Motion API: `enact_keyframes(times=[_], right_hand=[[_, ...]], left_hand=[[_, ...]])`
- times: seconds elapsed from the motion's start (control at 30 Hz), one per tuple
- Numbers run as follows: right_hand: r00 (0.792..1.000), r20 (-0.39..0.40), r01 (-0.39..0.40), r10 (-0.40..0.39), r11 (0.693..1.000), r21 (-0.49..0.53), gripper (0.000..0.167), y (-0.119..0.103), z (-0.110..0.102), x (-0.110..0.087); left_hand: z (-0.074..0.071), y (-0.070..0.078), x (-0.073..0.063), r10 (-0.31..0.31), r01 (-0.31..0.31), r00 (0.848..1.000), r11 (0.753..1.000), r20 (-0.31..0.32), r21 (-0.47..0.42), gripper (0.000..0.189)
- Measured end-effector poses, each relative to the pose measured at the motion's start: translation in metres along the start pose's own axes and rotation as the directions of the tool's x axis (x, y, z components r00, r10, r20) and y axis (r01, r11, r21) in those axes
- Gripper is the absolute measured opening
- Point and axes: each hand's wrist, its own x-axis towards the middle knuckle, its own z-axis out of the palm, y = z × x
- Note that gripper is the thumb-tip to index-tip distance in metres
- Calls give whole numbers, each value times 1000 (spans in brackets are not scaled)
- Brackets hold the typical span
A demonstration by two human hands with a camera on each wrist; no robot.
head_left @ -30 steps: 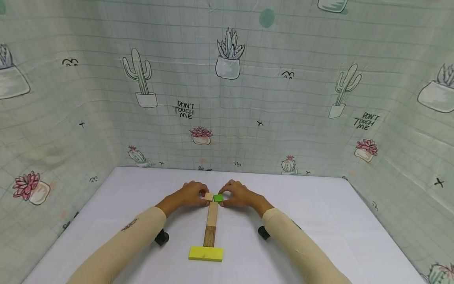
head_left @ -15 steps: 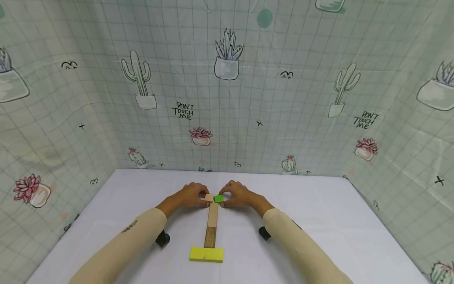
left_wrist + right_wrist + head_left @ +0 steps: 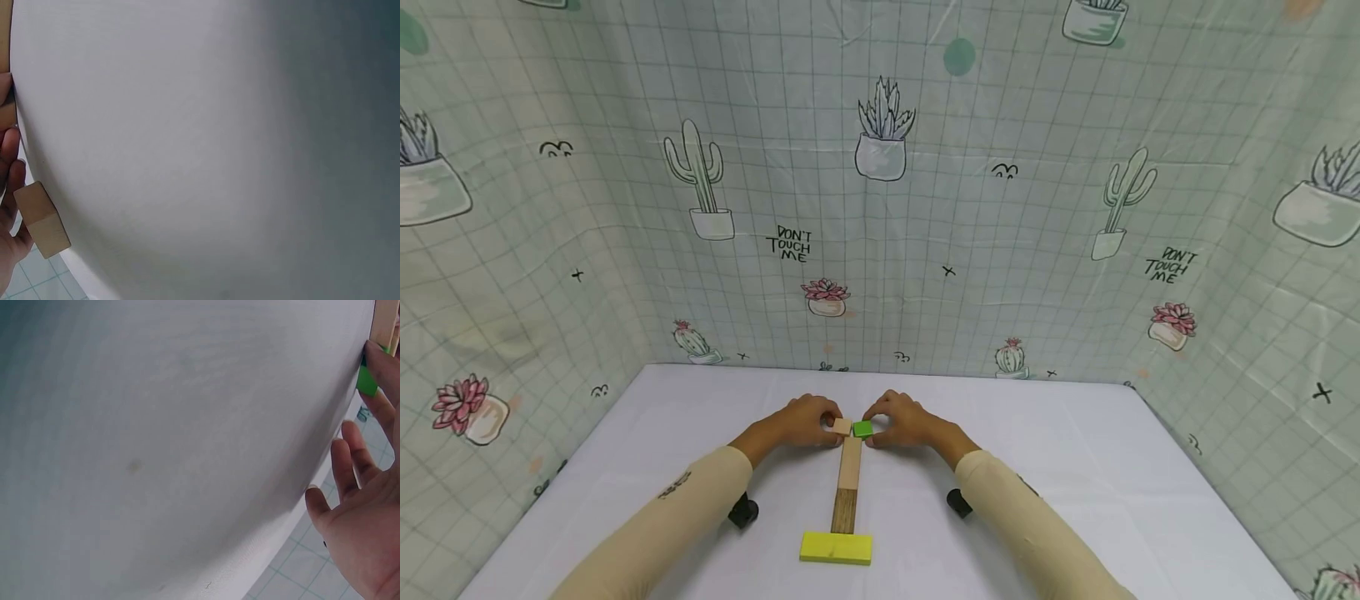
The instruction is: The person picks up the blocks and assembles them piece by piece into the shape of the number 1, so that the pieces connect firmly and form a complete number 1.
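My left hand (image 3: 807, 419) pinches a small light wooden block (image 3: 842, 427) between thumb and fingertips. In the left wrist view, a second wooden block (image 3: 42, 220) sits against the lower fingers of that hand (image 3: 11, 200). A green block (image 3: 862, 428) is pinched by my right hand (image 3: 904, 419); the right wrist view has the green block (image 3: 367, 378) between thumb and finger, the other fingers free. Both pinched blocks lie side by side at the far end of a long light wooden block (image 3: 850, 462). Nearer stands a darker wooden block (image 3: 844, 510), ending at a yellow plank (image 3: 836, 547) laid crosswise.
The white table (image 3: 1112, 500) spreads to both sides of the blocks. Behind it hangs a checked cloth (image 3: 880, 217) printed with cacti. Black cameras (image 3: 743, 511) hang under both wrists.
The head view has tilted slightly, so everything sits a little lower in it. Both hands keep their pinch on the small blocks, and the blocks have not visibly moved on the table.
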Motion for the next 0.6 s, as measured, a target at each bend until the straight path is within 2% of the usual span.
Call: enact_keyframes(times=[0.27, 0.6], right_hand=[[1000, -11, -8, 8, 1000, 7, 36, 1, -1, 1], [1000, -16, 11, -11, 1000, 17, 35, 2, 2, 1]], left_hand=[[-1, 1, 3, -25, 25, 1000, 1000, 6, -13, 27], [0, 2, 0, -12, 12, 1000, 1000, 22, -1, 30]])
